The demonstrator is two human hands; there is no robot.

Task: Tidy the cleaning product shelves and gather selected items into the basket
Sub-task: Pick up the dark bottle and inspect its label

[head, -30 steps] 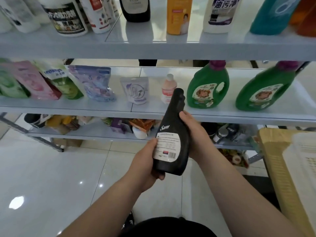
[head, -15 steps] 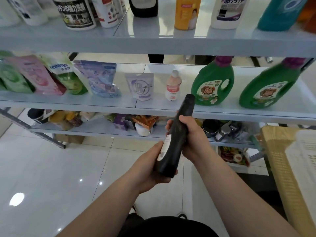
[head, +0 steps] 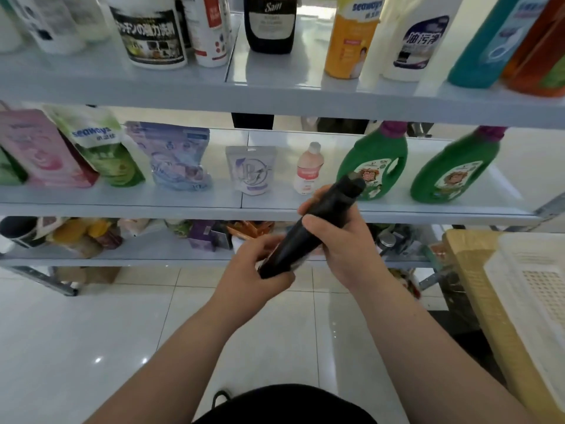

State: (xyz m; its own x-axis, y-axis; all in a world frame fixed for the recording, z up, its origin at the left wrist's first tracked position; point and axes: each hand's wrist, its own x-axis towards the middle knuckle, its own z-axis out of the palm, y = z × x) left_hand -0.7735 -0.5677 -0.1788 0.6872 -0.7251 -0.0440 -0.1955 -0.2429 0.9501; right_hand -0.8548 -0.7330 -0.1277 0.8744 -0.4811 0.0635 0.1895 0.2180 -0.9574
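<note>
Left grip [head: 253,270] and right grip [head: 342,243], as seen in the head view, are both clasped round a slim black plastic bottle with a black cap [head: 290,249]. The bottle is carried in the air in front of the grey metal middle shelf [head: 122,203] and touches no shelf. Its base is cupped from below by the left grip, while its upper body, just under the cap, is wrapped by the right grip. It is held tilted, cap up and to the right, base down and to the left. Such a two-point hold is judged to serve turning and inspection before a place is chosen.

A white perforated plastic basket [head: 513,258] rests on a tan woven bench [head: 467,261] at the right edge, well apart from the bottle. A matching black bottle marked "Sam" [head: 270,22] stands upright on the top shelf, so either return there or transfer to the basket is judged possible.

Compared with one second earlier, the bottle has been rotated. Its white label, then facing the camera, is now turned largely out of sight, and the near-upright pose has been exchanged for a marked lean. The right grip has been shifted from behind the bottle to over its upper part.
</note>
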